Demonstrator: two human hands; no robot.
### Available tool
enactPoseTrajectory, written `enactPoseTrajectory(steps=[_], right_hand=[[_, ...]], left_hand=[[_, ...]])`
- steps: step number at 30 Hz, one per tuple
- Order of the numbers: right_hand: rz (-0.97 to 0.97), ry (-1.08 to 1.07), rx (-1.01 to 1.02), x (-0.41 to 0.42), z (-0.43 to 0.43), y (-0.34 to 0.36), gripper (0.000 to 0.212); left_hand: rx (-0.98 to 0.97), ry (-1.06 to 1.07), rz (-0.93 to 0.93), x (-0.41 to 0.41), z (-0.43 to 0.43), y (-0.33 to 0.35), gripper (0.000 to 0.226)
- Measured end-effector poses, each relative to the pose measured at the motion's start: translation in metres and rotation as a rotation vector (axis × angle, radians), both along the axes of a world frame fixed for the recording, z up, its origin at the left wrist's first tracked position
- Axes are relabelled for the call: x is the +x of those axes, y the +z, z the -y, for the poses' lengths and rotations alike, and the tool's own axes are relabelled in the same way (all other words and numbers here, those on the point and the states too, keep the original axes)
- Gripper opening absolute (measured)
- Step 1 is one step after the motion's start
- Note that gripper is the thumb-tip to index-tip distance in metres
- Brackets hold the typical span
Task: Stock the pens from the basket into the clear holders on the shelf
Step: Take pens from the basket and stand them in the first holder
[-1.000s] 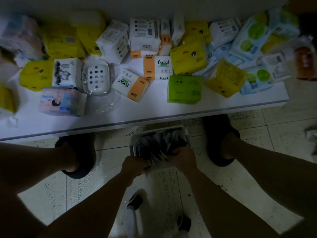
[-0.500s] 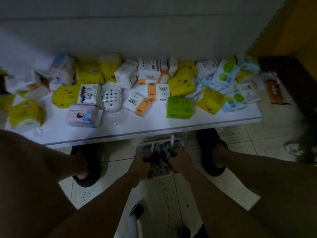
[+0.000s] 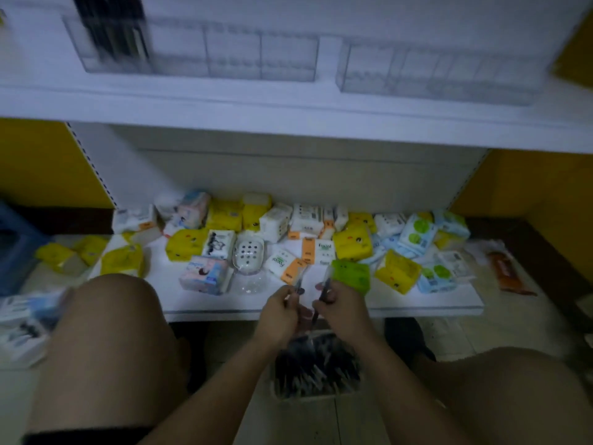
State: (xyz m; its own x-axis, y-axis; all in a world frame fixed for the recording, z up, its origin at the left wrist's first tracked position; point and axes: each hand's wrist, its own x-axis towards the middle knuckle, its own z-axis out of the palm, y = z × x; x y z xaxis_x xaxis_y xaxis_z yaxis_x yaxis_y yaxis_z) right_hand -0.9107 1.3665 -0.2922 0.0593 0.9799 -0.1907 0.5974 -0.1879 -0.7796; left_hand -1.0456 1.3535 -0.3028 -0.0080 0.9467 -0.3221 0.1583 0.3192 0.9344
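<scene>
Hands over basket (image 3: 308, 397): left hand (image 3: 282, 309) pinches one pen (image 3: 299, 285), right hand (image 3: 340, 304) grips another, both pointing up, likely for dropping straight into clear holders (image 3: 234, 56) on shelf (image 3: 288, 104) above

Lifting L hand (image 3: 282, 311) & R hand (image 3: 340, 304) up out of basket (image 3: 308, 398), now pinching pens (image 3: 324, 289) in each. Tilting view up, taking in upper shelf (image 3: 288, 114) w/ clear holders (image 3: 234, 56).

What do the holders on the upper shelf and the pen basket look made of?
Holders: likely clear rigid plastic, acrylic-like; the white shelf shows through their walls and dividers. Basket: probably pale plastic, finish unclear; only its light rim shows round the dark pens, and it is blurred.
</scene>
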Motion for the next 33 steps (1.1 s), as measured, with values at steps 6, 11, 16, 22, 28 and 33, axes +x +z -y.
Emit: enactPoseTrajectory(steps=[6, 11, 16, 22, 28, 33], right_hand=[[-0.077, 0.097, 0.237, -0.006, -0.007, 0.068, 0.053], [-0.153, 0.143, 0.395, -0.013, -0.01, 0.123, 0.049], [-0.201, 0.199, 0.513, -0.034, -0.015, 0.173, 0.008], [-0.217, 0.246, 0.608, -0.071, -0.023, 0.239, 0.012], [-0.152, 0.245, 0.723, -0.107, -0.039, 0.289, 0.021], [-0.18, 0.316, 0.811, -0.132, -0.051, 0.316, 0.063]], left_hand=[[0.255, -0.045, -0.259, -0.013, -0.021, 0.064, 0.03], [0.547, -0.06, -0.168, -0.029, -0.029, 0.123, 0.019], [0.666, -0.019, -0.147, -0.049, -0.028, 0.182, 0.02], [0.836, 0.045, -0.113, -0.089, -0.023, 0.247, 0.02], [0.838, -0.012, -0.138, -0.129, -0.024, 0.305, 0.022], [0.875, 0.091, -0.158, -0.154, -0.033, 0.336, 0.02]])
